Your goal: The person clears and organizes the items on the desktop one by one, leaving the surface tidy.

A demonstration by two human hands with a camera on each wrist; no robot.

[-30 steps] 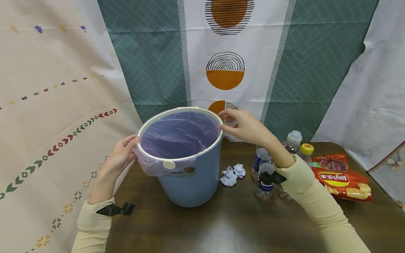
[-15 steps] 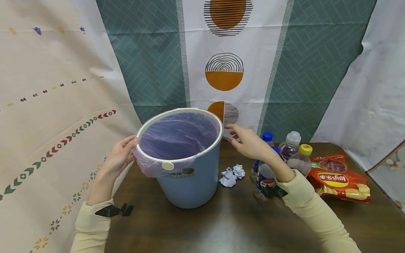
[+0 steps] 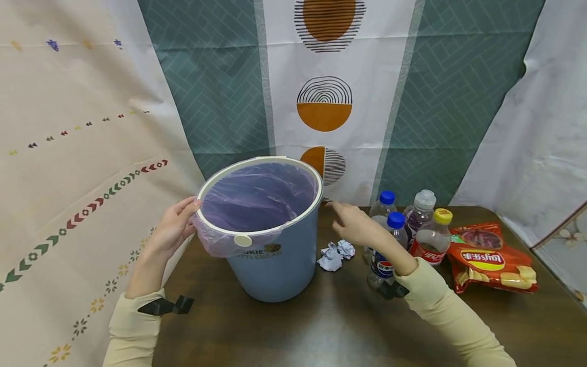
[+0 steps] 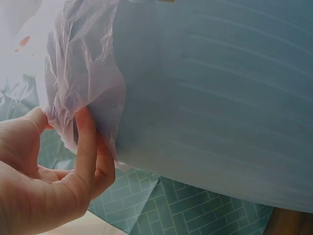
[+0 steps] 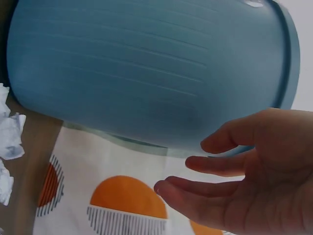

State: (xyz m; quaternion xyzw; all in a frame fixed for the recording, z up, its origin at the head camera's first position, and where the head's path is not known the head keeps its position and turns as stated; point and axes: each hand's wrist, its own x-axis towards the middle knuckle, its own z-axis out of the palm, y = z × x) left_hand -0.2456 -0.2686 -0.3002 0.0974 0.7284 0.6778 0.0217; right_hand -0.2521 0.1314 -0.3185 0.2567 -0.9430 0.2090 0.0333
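Note:
A blue trash can (image 3: 279,272) with a cream rim stands upright on the table, lined with a thin purple garbage bag (image 3: 247,196). The bag's edge folds over the rim at the front left. There my left hand (image 3: 171,227) grips the rim through the bag, thumb on top and fingers outside; the left wrist view shows its fingers against the crumpled overhang (image 4: 83,63). To the right of the can hangs my right hand (image 3: 359,224), fingers loosely bent and holding nothing. Two crumpled paper balls (image 3: 331,259) lie below it, beside the can.
Several plastic bottles stand at the right, among them one with a Pepsi label (image 3: 382,265) and one with a yellow cap (image 3: 432,237). A red Lay's chip bag (image 3: 495,257) lies beyond them. Patterned cloths (image 3: 229,76) hang behind the brown table (image 3: 298,336).
My right hand has let go of the can's right rim and moved down and to the right, toward the paper balls. My left hand keeps its grip on the rim.

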